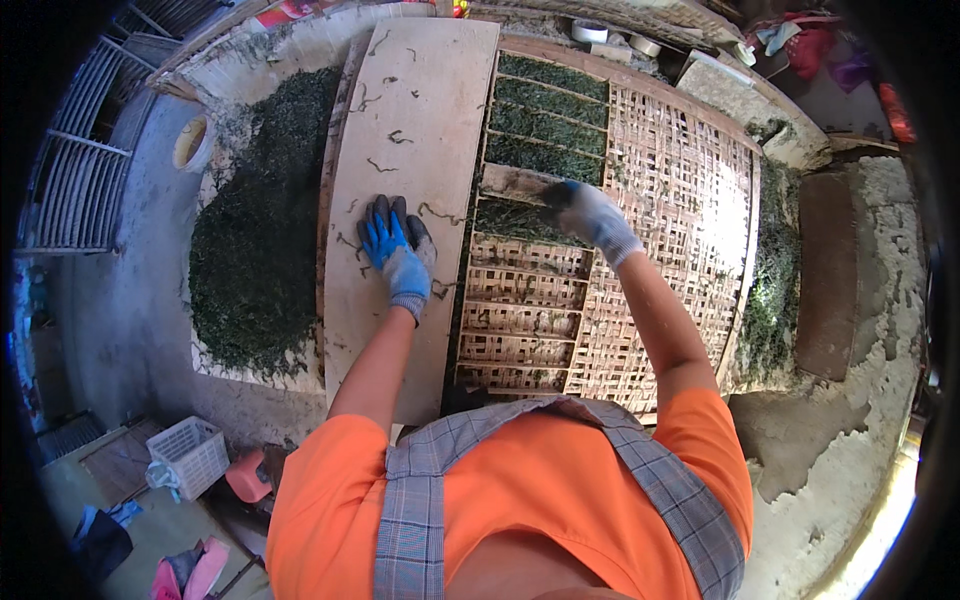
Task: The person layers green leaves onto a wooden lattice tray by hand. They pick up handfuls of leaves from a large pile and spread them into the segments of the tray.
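My left hand [396,258], in a blue and grey work glove, lies flat with fingers spread on a long pale wooden board [408,120]. A few thin, dark, curled strands are scattered over that board. My right hand [592,216], gloved with dark fingertips, closes on the right end of a short wooden slat [518,184]. The slat lies across a woven bamboo rack [680,230] split by thin crosswise strips. Dark green shredded plant-like material [545,118] fills the far sections; the nearer sections show bare weave [515,320].
A large dark green heap [262,240] lies left of the board, with a white bucket [192,145] beside it. More green stuff [772,270] lines the rack's right side. At lower left stand a white plastic basket [190,458] and a red container [248,477]. A barred metal frame [80,185] stands at left.
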Available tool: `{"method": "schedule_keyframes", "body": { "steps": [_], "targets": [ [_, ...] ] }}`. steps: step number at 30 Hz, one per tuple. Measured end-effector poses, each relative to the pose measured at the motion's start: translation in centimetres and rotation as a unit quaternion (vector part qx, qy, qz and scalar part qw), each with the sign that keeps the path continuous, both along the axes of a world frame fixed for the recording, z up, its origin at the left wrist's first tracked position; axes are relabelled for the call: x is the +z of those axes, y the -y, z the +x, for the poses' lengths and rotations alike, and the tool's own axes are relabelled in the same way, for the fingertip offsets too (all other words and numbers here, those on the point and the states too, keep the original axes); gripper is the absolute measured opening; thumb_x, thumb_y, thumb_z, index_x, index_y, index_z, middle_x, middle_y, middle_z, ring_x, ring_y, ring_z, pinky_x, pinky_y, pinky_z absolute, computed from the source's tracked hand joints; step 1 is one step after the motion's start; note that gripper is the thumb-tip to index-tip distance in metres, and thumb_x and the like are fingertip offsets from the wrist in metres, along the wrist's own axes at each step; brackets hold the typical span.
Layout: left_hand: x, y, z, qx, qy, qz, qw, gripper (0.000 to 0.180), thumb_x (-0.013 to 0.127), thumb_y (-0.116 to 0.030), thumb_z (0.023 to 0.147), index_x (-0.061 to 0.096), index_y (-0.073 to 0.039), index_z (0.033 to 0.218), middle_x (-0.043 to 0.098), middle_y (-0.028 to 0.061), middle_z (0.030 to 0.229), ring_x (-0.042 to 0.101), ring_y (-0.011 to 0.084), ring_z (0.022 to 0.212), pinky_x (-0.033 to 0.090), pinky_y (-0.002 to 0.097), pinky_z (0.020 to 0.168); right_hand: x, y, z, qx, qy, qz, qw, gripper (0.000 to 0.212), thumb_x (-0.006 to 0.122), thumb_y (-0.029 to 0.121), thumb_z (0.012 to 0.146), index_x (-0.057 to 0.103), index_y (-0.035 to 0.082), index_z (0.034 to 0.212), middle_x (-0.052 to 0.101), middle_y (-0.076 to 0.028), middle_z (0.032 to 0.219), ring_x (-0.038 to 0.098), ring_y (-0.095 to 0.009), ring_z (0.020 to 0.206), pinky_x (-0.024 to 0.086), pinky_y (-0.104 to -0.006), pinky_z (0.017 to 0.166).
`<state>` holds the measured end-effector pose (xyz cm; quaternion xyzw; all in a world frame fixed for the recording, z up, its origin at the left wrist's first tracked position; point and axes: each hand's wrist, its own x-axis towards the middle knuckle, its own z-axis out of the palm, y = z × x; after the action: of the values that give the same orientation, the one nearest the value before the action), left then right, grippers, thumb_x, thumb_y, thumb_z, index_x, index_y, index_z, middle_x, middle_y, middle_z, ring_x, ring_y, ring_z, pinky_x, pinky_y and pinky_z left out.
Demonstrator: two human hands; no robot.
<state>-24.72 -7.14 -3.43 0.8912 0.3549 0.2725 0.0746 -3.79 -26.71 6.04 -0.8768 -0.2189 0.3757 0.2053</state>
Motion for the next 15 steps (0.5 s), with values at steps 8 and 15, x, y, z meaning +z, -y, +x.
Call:
{"method": "schedule_keyframes", "body": {
  "steps": [8,15],
  "targets": [
    [0.9,8.7,4.6,-0.246,0.146,-0.375,0.882,0.035,0.056,-0.023,0.092,0.058,-0.007,0.123,0.056,0.0187,0.127,0.055,0.0331,0.113,0.042,0.0387,0.099,-10.6,1.1,-0.3,0.231,0.050,0.083,0.968,0.019,0.056,0.008,0.088,0.066,0.008,0.103,0.068,-0.007,0.097,0.064,-0.017,0.078,0.054,-0.0275,0.072],
    [-0.4,1.5,5.2,-0.140,0.121,-0.090,0.979,0.033,0.057,-0.007,0.082,0.064,-0.011,0.114,0.058,0.0129,0.119,0.049,0.0297,0.121,0.035,0.0447,0.104,-6.7,3.0,-1.8,-0.066,0.211,0.083,0.972,0.041,0.065,0.025,0.085,0.057,0.021,0.126,0.064,-0.002,0.118,0.063,-0.020,0.095,0.054,-0.0318,0.072]
  ]
}}
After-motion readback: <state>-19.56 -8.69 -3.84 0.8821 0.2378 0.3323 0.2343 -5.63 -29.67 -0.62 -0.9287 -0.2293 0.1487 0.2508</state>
